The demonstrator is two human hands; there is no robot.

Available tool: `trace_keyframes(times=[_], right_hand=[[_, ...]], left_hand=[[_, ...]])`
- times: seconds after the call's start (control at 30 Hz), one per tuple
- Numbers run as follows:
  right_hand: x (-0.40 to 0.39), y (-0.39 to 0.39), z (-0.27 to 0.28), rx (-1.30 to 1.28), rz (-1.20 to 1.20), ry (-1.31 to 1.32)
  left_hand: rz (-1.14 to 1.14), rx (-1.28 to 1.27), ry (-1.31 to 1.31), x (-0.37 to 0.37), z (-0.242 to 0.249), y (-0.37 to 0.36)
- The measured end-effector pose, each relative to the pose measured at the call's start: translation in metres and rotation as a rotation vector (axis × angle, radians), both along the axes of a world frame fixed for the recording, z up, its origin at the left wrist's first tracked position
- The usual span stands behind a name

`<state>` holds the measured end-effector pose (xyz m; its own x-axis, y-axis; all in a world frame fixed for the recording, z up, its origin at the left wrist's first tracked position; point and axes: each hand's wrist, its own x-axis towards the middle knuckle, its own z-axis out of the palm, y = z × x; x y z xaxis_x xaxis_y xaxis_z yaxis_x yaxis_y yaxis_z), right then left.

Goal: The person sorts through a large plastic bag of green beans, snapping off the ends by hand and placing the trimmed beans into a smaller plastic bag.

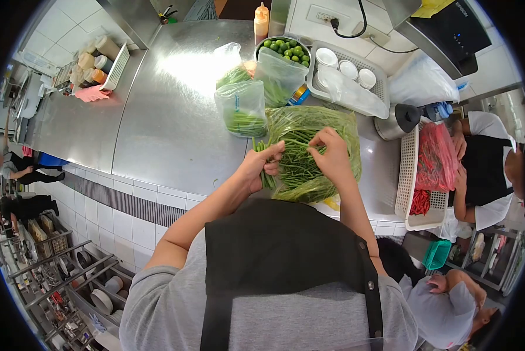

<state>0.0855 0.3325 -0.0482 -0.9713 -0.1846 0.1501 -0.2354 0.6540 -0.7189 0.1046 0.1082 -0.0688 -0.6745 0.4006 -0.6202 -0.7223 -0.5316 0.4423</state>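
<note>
A large clear plastic bag of green long beans (pixel 312 126) lies on the steel counter (pixel 169 117) in front of me. My left hand (pixel 263 165) grips a bunch of the beans at the bag's left edge. My right hand (pixel 331 153) rests on top of the bag and pinches single beans between thumb and fingers. Both hands are close together over the bag's near half.
Behind stand a smaller bag of green beans (pixel 243 109), another bag (pixel 281 75), a bowl of limes (pixel 287 50) and a tray of white cups (pixel 349 73). A white basket (pixel 412 169) with red chillies sits right, where another person (pixel 488 169) works. Someone else (pixel 450 301) is below.
</note>
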Motion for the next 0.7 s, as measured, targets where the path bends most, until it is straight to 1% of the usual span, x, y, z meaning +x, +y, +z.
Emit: trace_keyframes(times=[0.03, 0.07, 0.1, 0.13, 0.17, 0.2, 0.23, 0.27, 0.3, 0.33, 0.37, 0.4, 0.47, 0.5, 0.57, 0.6, 0.67, 0.7], right_hand=[[0.004, 0.006, 0.006, -0.029, -0.005, -0.054], [0.008, 0.009, 0.011, -0.057, -0.009, -0.108], [0.011, 0.009, 0.015, -0.055, -0.009, -0.109], [0.015, 0.009, 0.019, -0.137, -0.029, -0.1], [0.018, 0.008, 0.02, -0.219, -0.049, -0.092], [0.02, 0.006, 0.018, -0.218, -0.051, -0.095], [0.022, 0.003, 0.014, -0.325, -0.034, -0.097], [0.023, 0.0, 0.01, -0.432, -0.017, -0.096], [0.024, -0.002, 0.006, -0.432, -0.02, -0.093], [0.025, -0.004, 0.001, -0.479, -0.023, -0.145], [0.027, -0.008, -0.001, -0.526, -0.022, -0.2], [0.029, -0.015, 0.003, -0.529, -0.019, -0.201], [0.032, -0.027, 0.015, -0.621, -0.025, -0.261], [0.031, -0.027, 0.012, -0.621, -0.023, -0.26], [0.029, -0.026, 0.004, -0.496, -0.056, -0.191], [0.028, -0.027, 0.005, -0.496, -0.056, -0.191], [0.026, -0.029, 0.01, -0.386, -0.088, -0.108], [0.025, -0.03, 0.011, -0.385, -0.09, -0.11]], left_hand=[[-0.017, -0.052, 0.022, -0.002, 0.003, 0.002], [-0.019, -0.05, 0.024, -0.005, 0.007, 0.003], [-0.09, -0.063, 0.045, -0.007, 0.012, 0.004], [-0.16, -0.076, 0.064, -0.008, 0.015, 0.005], [-0.161, -0.075, 0.061, -0.01, 0.013, 0.007], [-0.083, -0.041, 0.082, -0.011, 0.011, 0.01], [-0.007, -0.007, 0.104, -0.012, 0.011, 0.012], [-0.011, -0.006, 0.104, -0.014, 0.012, 0.012], [0.041, 0.005, 0.177, -0.015, 0.017, 0.012], [0.095, 0.015, 0.251, -0.017, 0.019, 0.01], [0.079, -0.013, 0.271, -0.02, 0.018, 0.007], [0.082, -0.016, 0.271, -0.022, 0.02, 0.006], [0.23, -0.122, 0.38, -0.025, 0.028, 0.002], [0.232, -0.123, 0.381, -0.027, 0.026, -0.001], [0.313, -0.184, 0.4, -0.031, 0.022, -0.008], [0.313, -0.184, 0.4, -0.031, 0.024, -0.01], [0.378, -0.186, 0.378, -0.028, 0.027, -0.012], [0.377, -0.185, 0.375, -0.026, 0.026, -0.011]])
